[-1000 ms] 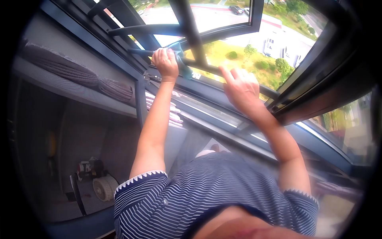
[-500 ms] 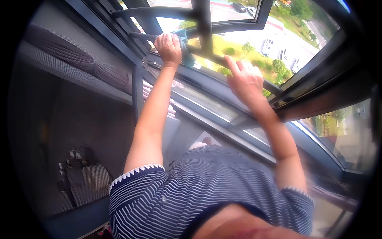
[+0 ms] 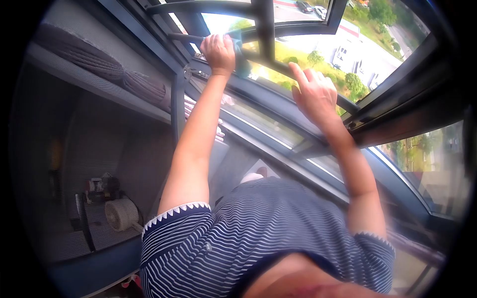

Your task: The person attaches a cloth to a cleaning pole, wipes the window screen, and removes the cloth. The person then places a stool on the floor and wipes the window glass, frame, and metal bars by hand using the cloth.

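Observation:
My left hand is closed round a dark window bar, with a blue-green cloth held against the bar beside its fingers. The cloth is blurred and partly see-through in the glare. My right hand rests with curled fingers on the same lower bar, farther right, its index finger lying along the bar. A thick upright bar crosses between the two hands. What lies under the right palm is hidden.
An opened window sash stands beyond the bars, high above a road and lawn. Below my hands runs the window sill track. A gathered curtain hangs at left, and a round beige object stands in the dark area behind mesh.
The view has shifted, so bars and hands sit higher and more to the right. My left hand still grips the bar and cloth; my right hand remains on the bar.

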`<state>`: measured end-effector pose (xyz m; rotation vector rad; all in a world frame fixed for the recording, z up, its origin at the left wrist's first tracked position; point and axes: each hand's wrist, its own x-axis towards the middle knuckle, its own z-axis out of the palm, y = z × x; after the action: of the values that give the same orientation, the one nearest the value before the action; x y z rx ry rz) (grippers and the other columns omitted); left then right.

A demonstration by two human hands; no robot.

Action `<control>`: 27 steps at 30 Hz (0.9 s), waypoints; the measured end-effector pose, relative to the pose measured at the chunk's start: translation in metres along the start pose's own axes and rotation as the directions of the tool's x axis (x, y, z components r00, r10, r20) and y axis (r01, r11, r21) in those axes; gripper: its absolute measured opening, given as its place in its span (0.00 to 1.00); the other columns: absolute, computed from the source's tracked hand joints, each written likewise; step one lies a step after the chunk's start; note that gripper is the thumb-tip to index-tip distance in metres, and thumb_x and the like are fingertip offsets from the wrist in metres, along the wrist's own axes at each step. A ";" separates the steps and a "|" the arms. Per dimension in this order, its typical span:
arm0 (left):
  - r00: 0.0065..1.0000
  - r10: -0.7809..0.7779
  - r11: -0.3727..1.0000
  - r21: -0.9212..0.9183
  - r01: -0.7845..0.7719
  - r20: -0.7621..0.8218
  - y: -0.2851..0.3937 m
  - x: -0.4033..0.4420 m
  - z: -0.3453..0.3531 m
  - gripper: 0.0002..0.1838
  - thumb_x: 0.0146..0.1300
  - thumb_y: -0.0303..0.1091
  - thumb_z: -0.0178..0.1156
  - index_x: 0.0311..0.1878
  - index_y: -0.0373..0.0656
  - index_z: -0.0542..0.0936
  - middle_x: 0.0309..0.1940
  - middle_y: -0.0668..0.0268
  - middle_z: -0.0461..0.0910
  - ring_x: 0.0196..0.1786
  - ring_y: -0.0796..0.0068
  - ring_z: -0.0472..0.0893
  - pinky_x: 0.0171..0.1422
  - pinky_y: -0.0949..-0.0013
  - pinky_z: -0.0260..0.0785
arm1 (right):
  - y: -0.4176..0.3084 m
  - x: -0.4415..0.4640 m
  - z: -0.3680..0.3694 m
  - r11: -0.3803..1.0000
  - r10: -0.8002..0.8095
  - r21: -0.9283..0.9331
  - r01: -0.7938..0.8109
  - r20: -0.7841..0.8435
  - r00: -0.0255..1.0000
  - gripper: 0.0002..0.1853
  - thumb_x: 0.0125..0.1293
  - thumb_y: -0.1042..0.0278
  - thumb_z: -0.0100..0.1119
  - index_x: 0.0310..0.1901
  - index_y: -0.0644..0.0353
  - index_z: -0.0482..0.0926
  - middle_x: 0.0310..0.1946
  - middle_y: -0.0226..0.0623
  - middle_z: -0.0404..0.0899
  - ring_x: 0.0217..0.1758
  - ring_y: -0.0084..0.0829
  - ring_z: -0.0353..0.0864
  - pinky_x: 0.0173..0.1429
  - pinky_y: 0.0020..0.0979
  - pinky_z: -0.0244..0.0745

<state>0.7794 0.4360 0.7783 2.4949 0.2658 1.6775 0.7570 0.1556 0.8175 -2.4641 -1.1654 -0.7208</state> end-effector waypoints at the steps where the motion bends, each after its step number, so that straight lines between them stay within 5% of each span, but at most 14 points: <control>1: 1.000 0.003 1.000 0.002 -0.003 -0.005 -0.001 0.000 0.001 0.09 0.59 0.35 0.51 0.35 0.40 0.76 0.34 0.62 0.77 0.45 0.61 0.73 0.56 0.57 0.58 | 0.000 0.000 0.000 1.000 0.005 -0.002 -0.005 0.010 1.000 0.27 0.51 0.68 0.60 0.56 0.49 0.71 0.34 0.34 0.74 0.38 0.33 0.75 0.40 0.33 0.69; 23: 1.000 0.018 1.000 0.004 -0.018 -0.015 -0.003 -0.001 0.001 0.09 0.59 0.36 0.51 0.35 0.41 0.76 0.33 0.63 0.77 0.45 0.63 0.73 0.56 0.58 0.57 | 0.000 0.000 -0.001 1.000 -0.019 -0.018 0.019 -0.019 1.000 0.23 0.53 0.67 0.57 0.54 0.51 0.73 0.31 0.34 0.72 0.36 0.33 0.74 0.37 0.33 0.69; 27: 1.000 0.018 1.000 0.007 -0.018 -0.016 -0.003 -0.001 0.000 0.09 0.59 0.35 0.51 0.34 0.40 0.76 0.33 0.63 0.77 0.45 0.63 0.73 0.56 0.58 0.57 | -0.001 -0.001 0.000 1.000 0.010 -0.012 -0.010 0.032 0.999 0.30 0.48 0.69 0.62 0.57 0.49 0.69 0.35 0.34 0.73 0.38 0.33 0.74 0.40 0.33 0.68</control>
<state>0.7788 0.4387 0.7772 2.4975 0.2524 1.7065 0.7559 0.1558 0.8168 -2.4984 -1.1627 -0.6902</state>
